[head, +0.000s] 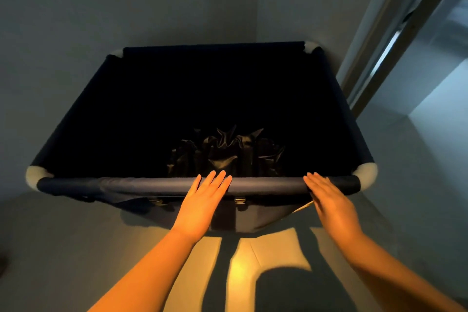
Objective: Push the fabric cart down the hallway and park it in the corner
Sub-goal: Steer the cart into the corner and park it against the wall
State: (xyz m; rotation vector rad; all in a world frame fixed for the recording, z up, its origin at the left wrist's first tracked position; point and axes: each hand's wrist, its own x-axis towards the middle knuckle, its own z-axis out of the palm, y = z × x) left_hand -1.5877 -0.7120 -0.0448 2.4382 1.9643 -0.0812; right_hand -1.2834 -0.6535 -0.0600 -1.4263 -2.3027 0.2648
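A dark navy fabric cart [141, 183] with white rounded corner pieces fills the middle of the view, its far end close against the wall corner. Its inside is dark, with crumpled dark fabric [225, 152] gathered at the bottom. My left hand [202, 200] lies flat, fingers straight, with its fingertips over the cart's near rim bar. My right hand [329, 202] is also flat and extended, fingertips at the same bar near the right corner. Neither hand is wrapped around the bar.
Grey walls meet in a corner [258, 7] just behind the cart. A door frame [374, 45] and an opening run along the right side. Warm light falls on the floor [243, 268] at my feet, with shadows of my arms.
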